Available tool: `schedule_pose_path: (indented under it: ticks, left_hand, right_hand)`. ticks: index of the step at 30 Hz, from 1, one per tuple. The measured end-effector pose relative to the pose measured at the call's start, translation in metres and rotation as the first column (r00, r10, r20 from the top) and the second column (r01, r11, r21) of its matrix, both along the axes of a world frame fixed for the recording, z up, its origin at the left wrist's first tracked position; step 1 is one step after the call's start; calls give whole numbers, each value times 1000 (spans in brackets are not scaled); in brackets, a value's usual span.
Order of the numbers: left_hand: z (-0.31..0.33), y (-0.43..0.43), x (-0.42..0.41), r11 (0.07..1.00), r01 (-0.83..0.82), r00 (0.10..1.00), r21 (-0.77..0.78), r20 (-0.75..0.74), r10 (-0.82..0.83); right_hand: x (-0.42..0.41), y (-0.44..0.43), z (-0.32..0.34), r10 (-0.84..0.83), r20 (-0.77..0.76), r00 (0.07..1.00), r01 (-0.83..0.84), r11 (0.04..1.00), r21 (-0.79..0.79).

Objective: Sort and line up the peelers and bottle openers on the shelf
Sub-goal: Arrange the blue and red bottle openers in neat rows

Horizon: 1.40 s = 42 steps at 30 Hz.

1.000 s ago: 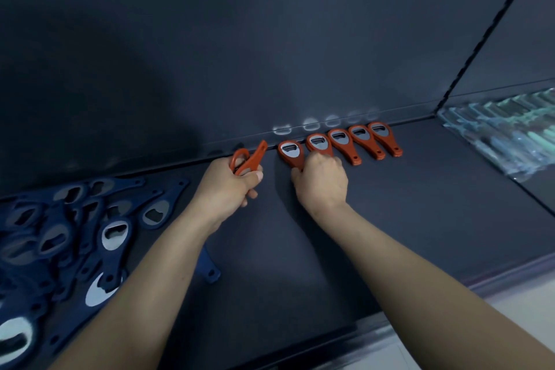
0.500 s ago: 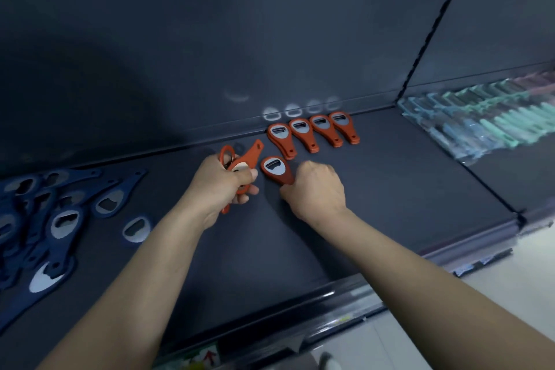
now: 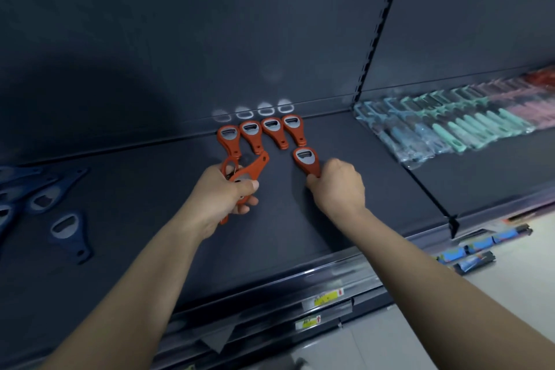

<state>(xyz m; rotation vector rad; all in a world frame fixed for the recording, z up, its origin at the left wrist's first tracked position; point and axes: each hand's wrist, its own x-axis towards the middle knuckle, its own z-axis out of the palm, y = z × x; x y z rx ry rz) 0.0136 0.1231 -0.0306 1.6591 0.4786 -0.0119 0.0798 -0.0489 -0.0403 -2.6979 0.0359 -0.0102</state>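
Several orange bottle openers (image 3: 260, 133) lie side by side in a row against the back of the dark shelf (image 3: 375, 177). My left hand (image 3: 223, 194) grips a small bunch of orange bottle openers (image 3: 250, 170), just in front of the row's left end. My right hand (image 3: 338, 186) pinches the handle of one orange bottle opener (image 3: 306, 159), which lies flat on the shelf just in front of the row's right end. Dark blue bottle openers (image 3: 67, 230) lie scattered at the far left.
Bagged peelers (image 3: 456, 126) with teal and pink handles lie in a row on the neighbouring shelf section to the right, past an upright divider (image 3: 381, 24). Price labels (image 3: 322, 299) run along the shelf's front rail. Small blue packs (image 3: 477, 252) lie on the floor at right.
My right hand has slid its orange opener from the left side of the row to a spot in front of its right end. The view has shifted left and down.
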Motion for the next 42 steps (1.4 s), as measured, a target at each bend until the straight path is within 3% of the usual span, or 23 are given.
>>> schedule_pose_path:
  ticks: [6, 9, 12, 15, 18, 21, 25, 30, 35, 42]
  left_hand:
    - [-1, -9, 1, 998, 31, 999, 58, -40, -29]
    - [2, -11, 2, 993, 102, 992, 56, -74, -98]
    - [4, -13, 4, 992, 121, 990, 17, -69, -120]
    - [4, -14, 6, 997, 82, 995, 6, -58, -82]
    - [2, -14, 9, 999, -10, 999, -34, -45, 8]
    - [-3, -17, 14, 999, -47, 998, -26, -30, 47]
    - [-9, -21, 22, 999, -48, 999, -12, -12, 48]
    - [-4, -21, 21, 992, 41, 998, 117, -61, -34]
    - [-4, -24, 19, 968, 129, 989, 215, -104, -109]
    - [-9, -36, 24, 910, -10, 1000, 415, -17, 19]
  right_hand:
    - [8, -4, 0, 39, -16, 999, -40, 999, -22]
    - [6, -8, 2, 187, 149, 971, -164, 974, -157]
    - [5, -8, 9, 471, 193, 861, -482, 876, 11]
    - [-3, -5, 14, 591, 77, 803, -594, 782, 189]
    - [-11, -3, 13, 606, 37, 794, -585, 747, 315]
    - [-12, -3, 8, 579, 17, 815, -575, 805, 150]
    - [-17, -1, 0, 459, 99, 883, -459, 888, -32]
    - [-17, 3, -7, 273, 198, 941, -262, 962, -82]
    - [-14, 9, -12, 214, 171, 962, -200, 975, -97]
    - [-16, 7, -9, 256, 145, 956, -252, 966, -50]
